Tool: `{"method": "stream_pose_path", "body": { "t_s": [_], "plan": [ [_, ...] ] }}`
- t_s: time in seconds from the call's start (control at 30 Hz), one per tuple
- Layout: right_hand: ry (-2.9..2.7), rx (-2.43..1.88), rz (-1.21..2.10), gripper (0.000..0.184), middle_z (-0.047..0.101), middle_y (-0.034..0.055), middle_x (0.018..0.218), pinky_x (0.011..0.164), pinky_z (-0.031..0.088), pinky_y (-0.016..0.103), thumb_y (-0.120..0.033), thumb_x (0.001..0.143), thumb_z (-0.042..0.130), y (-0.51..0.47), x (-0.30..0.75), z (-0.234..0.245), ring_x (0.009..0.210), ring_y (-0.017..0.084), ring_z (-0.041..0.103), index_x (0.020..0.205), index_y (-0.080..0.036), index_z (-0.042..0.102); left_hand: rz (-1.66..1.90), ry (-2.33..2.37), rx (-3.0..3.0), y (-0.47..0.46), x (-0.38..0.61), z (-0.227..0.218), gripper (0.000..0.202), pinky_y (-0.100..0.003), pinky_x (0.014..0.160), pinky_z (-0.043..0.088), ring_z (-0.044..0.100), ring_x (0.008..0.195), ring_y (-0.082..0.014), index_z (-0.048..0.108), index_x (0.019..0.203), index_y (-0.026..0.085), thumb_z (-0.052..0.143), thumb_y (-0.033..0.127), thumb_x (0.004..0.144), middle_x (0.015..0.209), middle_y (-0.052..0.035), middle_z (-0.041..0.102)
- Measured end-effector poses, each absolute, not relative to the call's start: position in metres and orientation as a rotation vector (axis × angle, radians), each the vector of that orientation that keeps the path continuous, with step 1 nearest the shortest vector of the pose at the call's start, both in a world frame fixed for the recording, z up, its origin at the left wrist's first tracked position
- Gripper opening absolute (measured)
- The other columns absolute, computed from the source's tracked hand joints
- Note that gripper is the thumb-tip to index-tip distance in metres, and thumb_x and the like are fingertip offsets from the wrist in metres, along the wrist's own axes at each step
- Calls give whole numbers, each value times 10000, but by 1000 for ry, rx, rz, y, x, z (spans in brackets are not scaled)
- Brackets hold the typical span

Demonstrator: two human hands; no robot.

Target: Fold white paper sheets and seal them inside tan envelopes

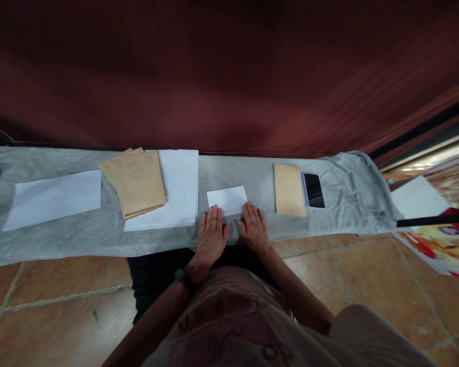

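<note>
My left hand [211, 232] lies flat, fingers together and stretched out, on the grey cloth [80, 237]. Its fingertips touch the near left corner of a small folded white paper [227, 199]. My right hand [254, 228] lies flat the same way, its fingertips on the paper's near right corner. Neither hand holds anything.
Left of the paper lies a stack of white sheets [179, 178] with several brown envelopes [137, 181] on top, and a long white sheet [53, 198] farther left. On the right are a single brown envelope [288, 189] and a dark phone [313, 190]. A dark red curtain hangs behind; tiled floor lies below.
</note>
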State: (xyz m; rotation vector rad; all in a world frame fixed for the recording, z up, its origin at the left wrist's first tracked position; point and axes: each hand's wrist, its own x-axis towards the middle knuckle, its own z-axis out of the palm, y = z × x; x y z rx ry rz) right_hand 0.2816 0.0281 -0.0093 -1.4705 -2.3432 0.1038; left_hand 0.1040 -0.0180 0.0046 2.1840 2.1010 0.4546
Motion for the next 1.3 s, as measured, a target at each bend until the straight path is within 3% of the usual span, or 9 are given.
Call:
{"method": "stream_pose_path", "body": {
  "t_s": [0.27,0.67,1.13,1.3],
  "plan": [
    [-2348,-1497,111,566,433,179,1604,1251,287,504,-357,1081,401,29,282,-7,1492,303,418,1566,-65,400,289,1843,2344,-2,118,10,587,-478,1302,207,207,1580,-253,334,1599,99,313,313,1053,1667,-118,327],
    [-2459,-1360,325,513,465,109,1595,1269,294,452,-356,1088,373,43,261,4,1503,233,409,1539,-132,470,271,1893,2334,2,116,7,588,-427,1305,203,202,1581,-235,307,1590,20,263,179,1026,1671,-155,313],
    [-2468,-1452,305,515,358,83,1657,1278,239,472,-375,1105,315,64,243,2,1543,240,330,1562,-176,443,339,1983,2240,25,105,6,603,-481,1292,222,210,1580,-258,308,1594,30,283,218,1021,1664,-177,315],
    [-2435,-1511,276,547,330,110,1667,1273,232,483,-398,1099,331,67,241,-1,1549,256,315,1577,-143,408,379,2060,2172,31,97,4,605,-495,1280,239,243,1570,-283,329,1581,20,300,265,1029,1657,-190,326]
  ]
}}
